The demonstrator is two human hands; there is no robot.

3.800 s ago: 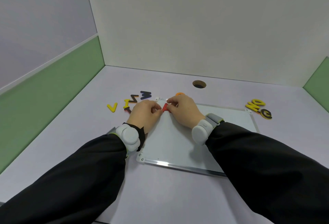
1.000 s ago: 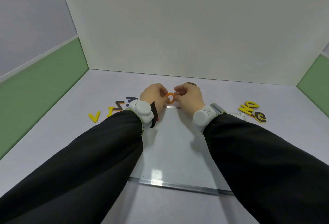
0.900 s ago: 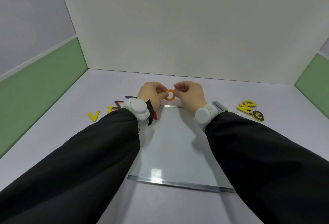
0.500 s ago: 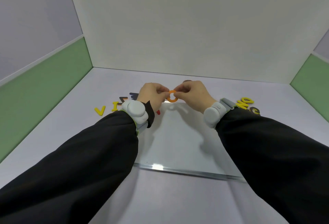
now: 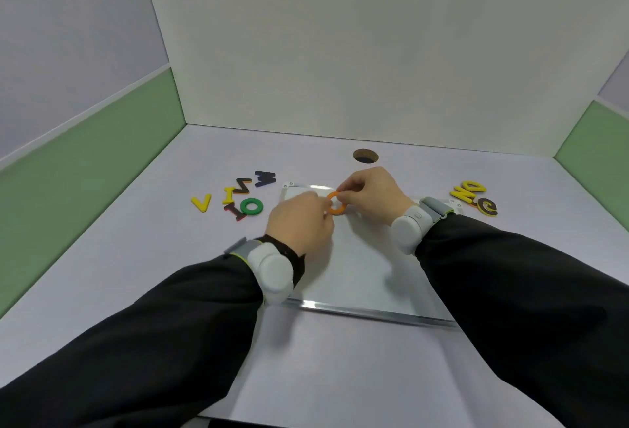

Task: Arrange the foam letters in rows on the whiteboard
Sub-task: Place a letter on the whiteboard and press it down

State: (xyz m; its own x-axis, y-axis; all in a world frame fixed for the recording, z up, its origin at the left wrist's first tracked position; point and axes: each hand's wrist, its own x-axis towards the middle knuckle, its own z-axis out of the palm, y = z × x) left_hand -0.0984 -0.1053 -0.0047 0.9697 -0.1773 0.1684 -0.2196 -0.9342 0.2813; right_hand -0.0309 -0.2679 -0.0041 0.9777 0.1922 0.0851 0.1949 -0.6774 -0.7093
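Observation:
An orange foam O [image 5: 336, 203] is pinched between my left hand [image 5: 301, 223] and my right hand [image 5: 371, 194], over the far left part of the whiteboard [image 5: 360, 271]. The board lies flat on the table, and the red letter set down earlier is hidden under my left hand. Loose letters lie left of the board: a yellow V [image 5: 201, 203], a yellow I [image 5: 228, 194], a black Z [image 5: 243, 185], a dark W [image 5: 264, 178], a red I [image 5: 235, 211] and a green O [image 5: 252, 206]. Several yellow and black letters [image 5: 474, 197] lie at the right.
A round cable hole [image 5: 366, 156] is in the tabletop behind the board. White and green partition walls [image 5: 85, 155] close the desk on three sides. Black sleeves and white wrist bands cover my forearms.
My hands have come down and toward me with the orange O, from the board's far edge to over its surface. The view has shifted, so the green O and red I now show.

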